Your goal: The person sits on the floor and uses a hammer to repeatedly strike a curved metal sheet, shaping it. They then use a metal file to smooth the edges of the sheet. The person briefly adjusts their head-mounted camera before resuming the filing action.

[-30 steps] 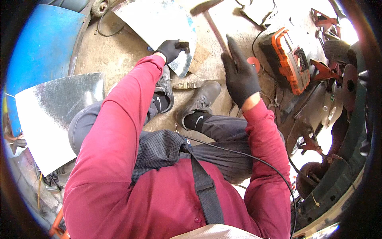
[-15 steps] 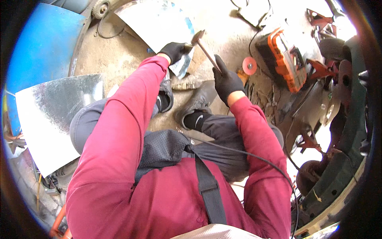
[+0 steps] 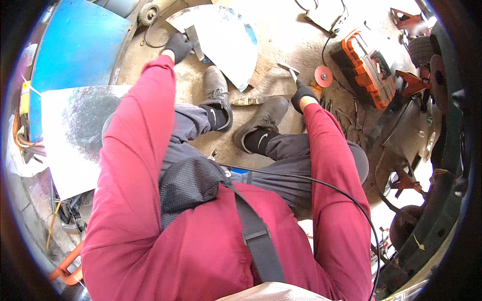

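Note:
My left hand, black-gloved, is closed on a short flat metal block at the left edge of a curved shiny sheet-metal piece lying on the floor beyond my shoes. My right hand, also gloved and partly behind my sleeve, grips a hammer, held low to the right of that piece. A second shiny sheet lies at my left, beside my leg.
A blue panel and a small wheel lie at the upper left. To the right are a red disc, an orange-and-black toolbox, red jack stands and tires. A black cable crosses my lap.
My left hand has moved up and left along the sheet. My right hand and hammer have lowered, with the hammer farther from my left hand. The whole view has shifted somewhat.

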`<state>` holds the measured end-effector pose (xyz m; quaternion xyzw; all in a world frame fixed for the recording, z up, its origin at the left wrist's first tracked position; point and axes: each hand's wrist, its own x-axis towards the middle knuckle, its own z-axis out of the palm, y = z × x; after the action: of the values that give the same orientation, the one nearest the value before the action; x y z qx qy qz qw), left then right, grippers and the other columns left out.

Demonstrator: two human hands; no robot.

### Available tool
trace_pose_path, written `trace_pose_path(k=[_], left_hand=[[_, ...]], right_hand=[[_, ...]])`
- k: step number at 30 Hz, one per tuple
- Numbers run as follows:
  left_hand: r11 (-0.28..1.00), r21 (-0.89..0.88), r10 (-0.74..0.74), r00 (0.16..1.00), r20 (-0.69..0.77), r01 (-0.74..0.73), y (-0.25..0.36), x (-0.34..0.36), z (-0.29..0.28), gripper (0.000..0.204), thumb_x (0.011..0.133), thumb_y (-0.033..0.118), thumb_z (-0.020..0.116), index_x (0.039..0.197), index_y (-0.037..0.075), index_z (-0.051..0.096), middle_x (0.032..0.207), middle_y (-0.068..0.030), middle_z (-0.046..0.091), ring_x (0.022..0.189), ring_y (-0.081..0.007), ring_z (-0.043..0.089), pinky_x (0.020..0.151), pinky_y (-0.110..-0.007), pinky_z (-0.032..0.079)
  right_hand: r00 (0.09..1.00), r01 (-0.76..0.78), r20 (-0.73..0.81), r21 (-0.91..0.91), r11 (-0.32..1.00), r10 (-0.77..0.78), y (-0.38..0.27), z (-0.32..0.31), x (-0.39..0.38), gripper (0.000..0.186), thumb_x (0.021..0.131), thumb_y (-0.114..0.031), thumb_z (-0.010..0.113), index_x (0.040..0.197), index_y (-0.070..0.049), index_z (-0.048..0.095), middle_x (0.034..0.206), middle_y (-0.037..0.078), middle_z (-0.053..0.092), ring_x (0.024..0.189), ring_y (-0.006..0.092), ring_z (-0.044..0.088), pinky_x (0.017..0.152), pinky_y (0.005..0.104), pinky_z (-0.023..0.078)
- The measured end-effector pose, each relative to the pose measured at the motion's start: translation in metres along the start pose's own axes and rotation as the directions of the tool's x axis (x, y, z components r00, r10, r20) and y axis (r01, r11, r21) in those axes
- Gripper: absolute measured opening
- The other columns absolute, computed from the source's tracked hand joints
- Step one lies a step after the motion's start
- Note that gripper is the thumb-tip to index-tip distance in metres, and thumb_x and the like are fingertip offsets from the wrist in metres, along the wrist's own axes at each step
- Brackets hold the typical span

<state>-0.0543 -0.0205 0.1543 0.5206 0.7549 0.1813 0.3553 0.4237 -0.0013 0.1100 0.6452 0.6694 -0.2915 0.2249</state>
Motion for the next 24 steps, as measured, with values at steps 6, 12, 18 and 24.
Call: trace_pose_path(k=[6, 12, 18, 24], left_hand=[[0.928, 0.358, 0.061, 0.991, 0.120, -0.100, 0.068, -0.047, -0.150, 0.049, 0.103, 0.038, 0.069, 0.117, -0.009, 0.073, 0.100, -0.0157, 0.078, 0.089, -0.0218, 0.076, 0.082, -0.037, 0.060], [0.959, -0.155, 0.233, 0.971, -0.044, -0.237, 0.100, -0.134, -0.185, 0.051, 0.106, 0.038, 0.067, 0.131, -0.007, 0.064, 0.122, -0.0149, 0.072, 0.110, -0.0219, 0.073, 0.101, -0.037, 0.059], [0.627, 0.055, 0.750, 0.582, -0.314, -0.777, 0.105, -0.155, -0.151, 0.040, 0.109, 0.027, 0.060, 0.139, 0.001, 0.058, 0.123, -0.0127, 0.070, 0.118, -0.0280, 0.071, 0.108, -0.043, 0.056], [0.131, -0.938, 0.278, 0.920, -0.275, -0.320, 0.129, -0.134, -0.105, 0.026, 0.104, 0.022, 0.058, 0.122, 0.004, 0.066, 0.106, -0.0126, 0.074, 0.098, -0.0297, 0.073, 0.090, -0.046, 0.058]], right_hand=[[0.972, 0.222, 0.139, -0.253, 0.942, -0.192, 0.001, 0.021, 0.004, 0.046, 0.103, -0.028, 0.052, 0.146, -0.013, 0.059, 0.148, 0.025, 0.059, 0.134, 0.0399, 0.062, 0.108, 0.0475, 0.053], [0.907, 0.395, -0.047, -0.243, 0.886, -0.418, -0.048, 0.009, -0.014, 0.057, 0.098, -0.026, 0.059, 0.153, -0.014, 0.054, 0.149, 0.025, 0.059, 0.135, 0.0418, 0.059, 0.111, 0.0498, 0.051], [0.941, 0.330, -0.002, -0.228, 0.916, -0.339, -0.099, 0.005, -0.035, 0.062, 0.099, -0.030, 0.062, 0.158, -0.017, 0.048, 0.151, 0.022, 0.056, 0.139, 0.0419, 0.056, 0.113, 0.0503, 0.050], [0.910, 0.360, -0.136, -0.212, 0.909, -0.392, -0.138, 0.048, -0.038, 0.076, 0.098, -0.042, 0.069, 0.160, -0.009, 0.039, 0.159, 0.025, 0.046, 0.144, 0.0431, 0.049, 0.115, 0.0509, 0.046]])
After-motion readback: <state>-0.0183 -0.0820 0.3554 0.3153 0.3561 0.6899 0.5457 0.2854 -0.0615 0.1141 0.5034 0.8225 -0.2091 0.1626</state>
